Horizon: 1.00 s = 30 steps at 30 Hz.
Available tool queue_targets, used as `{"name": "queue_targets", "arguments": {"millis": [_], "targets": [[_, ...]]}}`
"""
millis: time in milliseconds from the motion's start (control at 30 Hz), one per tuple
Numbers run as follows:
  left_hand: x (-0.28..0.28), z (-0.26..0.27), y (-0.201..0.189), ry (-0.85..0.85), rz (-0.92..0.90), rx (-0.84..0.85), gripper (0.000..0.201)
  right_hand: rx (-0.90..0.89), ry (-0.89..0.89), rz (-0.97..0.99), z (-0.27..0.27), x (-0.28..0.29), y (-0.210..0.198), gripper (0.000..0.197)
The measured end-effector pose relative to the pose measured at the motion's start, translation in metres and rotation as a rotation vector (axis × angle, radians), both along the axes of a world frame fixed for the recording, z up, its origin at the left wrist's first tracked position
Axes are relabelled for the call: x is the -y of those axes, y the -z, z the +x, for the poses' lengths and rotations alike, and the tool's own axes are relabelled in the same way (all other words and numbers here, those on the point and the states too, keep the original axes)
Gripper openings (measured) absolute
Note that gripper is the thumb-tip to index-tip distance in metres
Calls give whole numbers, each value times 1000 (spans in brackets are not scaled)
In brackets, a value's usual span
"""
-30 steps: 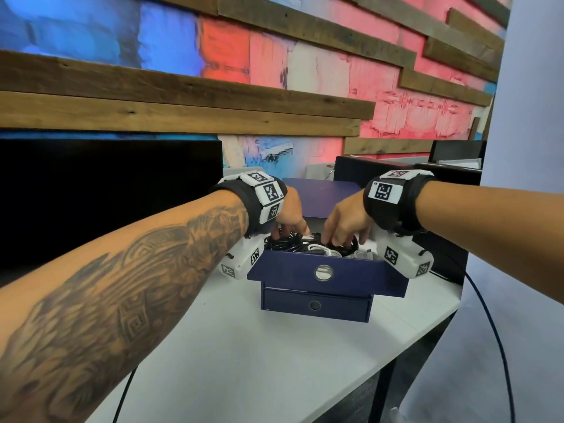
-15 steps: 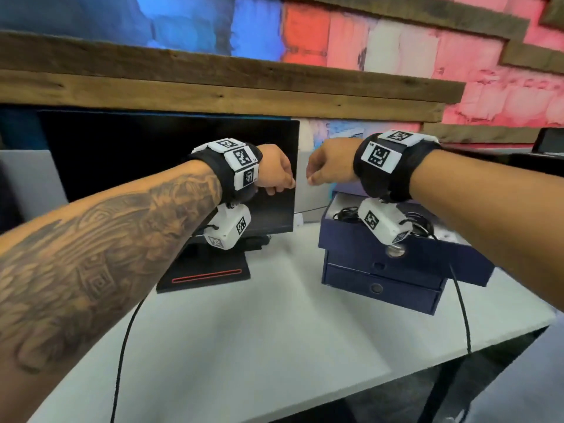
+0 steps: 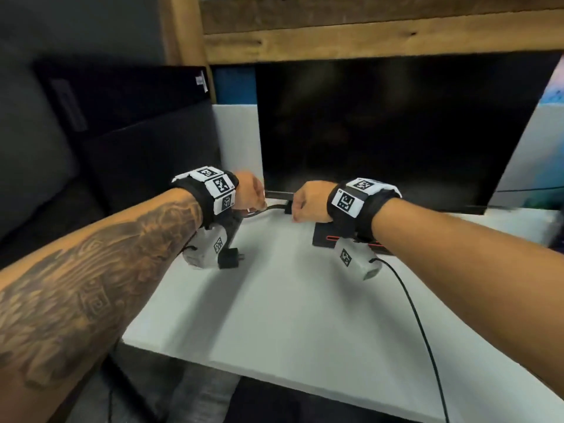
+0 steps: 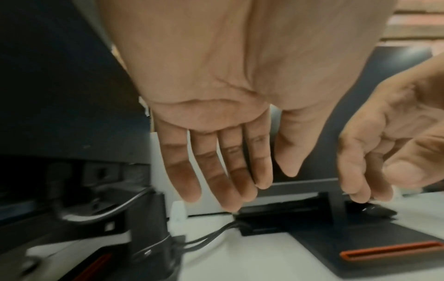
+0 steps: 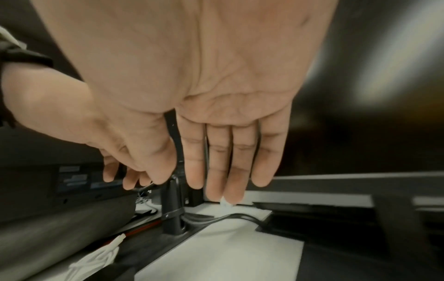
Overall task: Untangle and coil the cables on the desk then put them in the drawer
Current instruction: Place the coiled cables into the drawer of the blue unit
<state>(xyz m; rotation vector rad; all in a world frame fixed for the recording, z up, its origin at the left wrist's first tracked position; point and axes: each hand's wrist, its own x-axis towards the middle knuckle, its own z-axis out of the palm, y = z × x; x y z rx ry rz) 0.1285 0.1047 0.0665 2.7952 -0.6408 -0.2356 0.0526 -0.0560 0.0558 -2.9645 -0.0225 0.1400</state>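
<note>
Black cables lie on the white desk at the foot of the monitor, between my two hands. My left hand hovers just above them with straight fingers and holds nothing; the cables run under its tips. My right hand is also open, its fingers pointing down over the cables. A black plug adapter lies under my left wrist. A white cable bundle lies at the lower left of the right wrist view. The drawer is out of view.
A large dark monitor stands right behind the hands, its black base with a red strip under my right wrist. A second monitor stands at the left. The wrist camera's cord trails over the desk's front edge.
My view swung left from the blue drawer box to the monitor. Both hands left the drawer, travelled left and came down to the cables at the monitor's foot, uncurling their fingers.
</note>
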Motion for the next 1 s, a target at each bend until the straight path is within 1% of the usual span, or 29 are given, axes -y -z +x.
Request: {"name": "queue_targets", "arguments": {"millis": [67, 133, 233, 333, 367, 467, 500, 600, 700, 733, 800, 833, 867, 933, 1000], "targets": [[-25, 14, 14, -53, 99, -25, 15, -34, -46, -5, 21, -23, 17, 33], [-44, 26, 29, -85, 180, -29, 23, -68, -86, 1, 39, -42, 35, 34], [-63, 39, 63, -157, 257, -28, 33, -111, -117, 3, 63, -69, 65, 39], [-80, 51, 97, -317, 240, -28, 37, -118, -103, 93, 79, -91, 90, 51], [-84, 57, 108, -353, 237, -32, 35, -132, -99, 118, 84, -96, 96, 57], [-88, 60, 122, -398, 202, -59, 30, -179, -111, 130, 95, -107, 115, 68], [-88, 59, 125, -416, 197, -70, 30, -185, -114, 127, 97, -109, 121, 68], [-90, 63, 129, -450, 169, -36, 27, -171, -131, 141, 102, -110, 133, 57], [-90, 64, 123, -413, 142, -67, 27, -152, -149, 162, 99, -102, 132, 53], [-89, 64, 121, -383, 100, -73, 26, -131, -162, 164, 96, -97, 129, 50], [-85, 63, 116, -338, -51, -98, 12, -91, -183, 168, 87, -86, 118, 41], [-81, 62, 113, -308, -114, -89, 9, -67, -187, 173, 80, -79, 111, 37], [-77, 59, 109, -278, -178, -87, 11, -39, -191, 171, 73, -72, 104, 33], [-63, 51, 95, -199, -248, -102, 12, 31, -190, 144, 56, -55, 89, 30], [-42, 41, 75, -115, -299, -127, 17, 92, -164, 143, 36, -36, 73, 37]]}}
